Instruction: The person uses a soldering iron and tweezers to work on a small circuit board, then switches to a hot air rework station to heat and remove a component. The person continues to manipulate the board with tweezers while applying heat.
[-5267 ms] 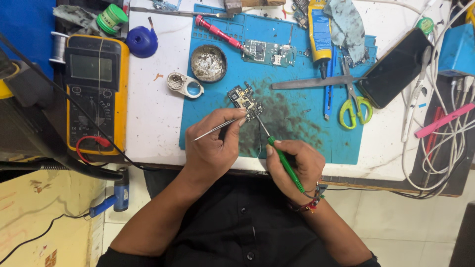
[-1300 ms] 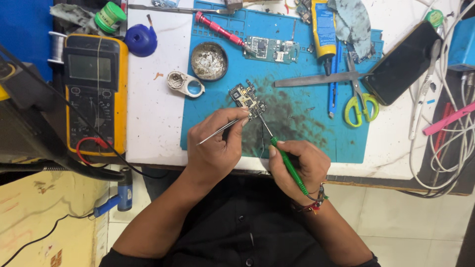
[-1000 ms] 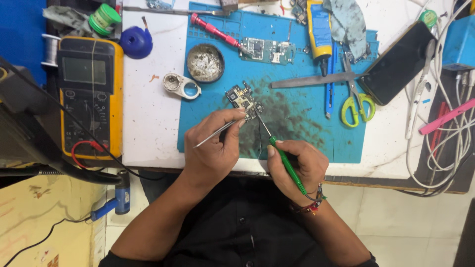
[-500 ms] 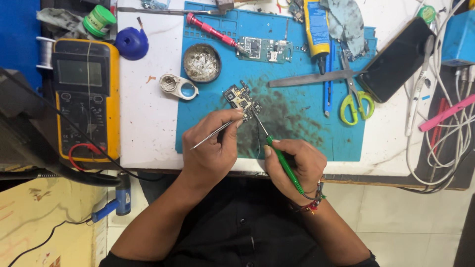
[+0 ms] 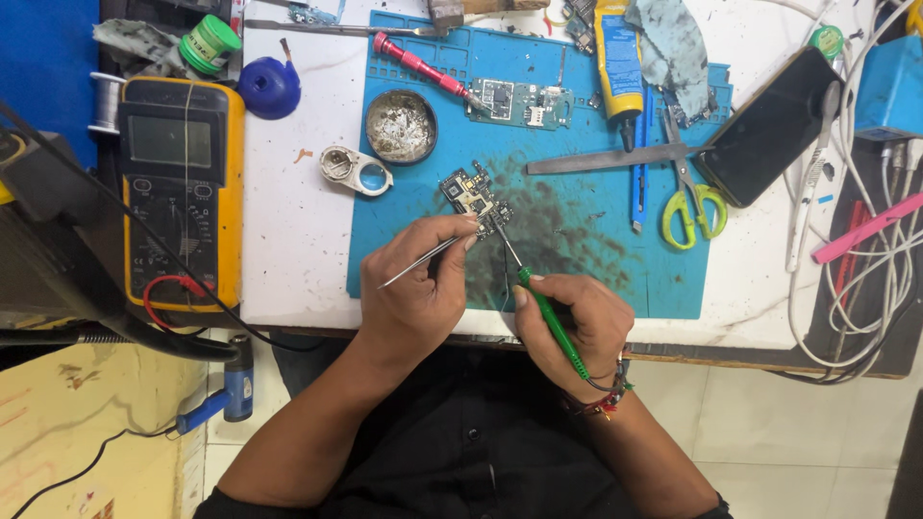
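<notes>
A small phone circuit board (image 5: 473, 196) lies on the blue work mat (image 5: 577, 240). My left hand (image 5: 418, 288) pinches metal tweezers (image 5: 423, 259), whose tips reach the board's lower right edge. My right hand (image 5: 572, 327) grips a green-handled soldering iron (image 5: 548, 317) like a pen, its thin tip touching the same corner of the board. Both hands rest at the mat's front edge.
A yellow multimeter (image 5: 178, 192) sits at left with red and black leads. On the mat: a round tin (image 5: 400, 126), a second circuit board (image 5: 519, 102), a red screwdriver (image 5: 423, 69), yellow-handled scissors (image 5: 690, 197), a dark phone (image 5: 769, 139). White cables (image 5: 865, 269) crowd the right.
Both hands stay on the board with tweezers and iron. Only the view has shifted slightly; the tools barely moved.
</notes>
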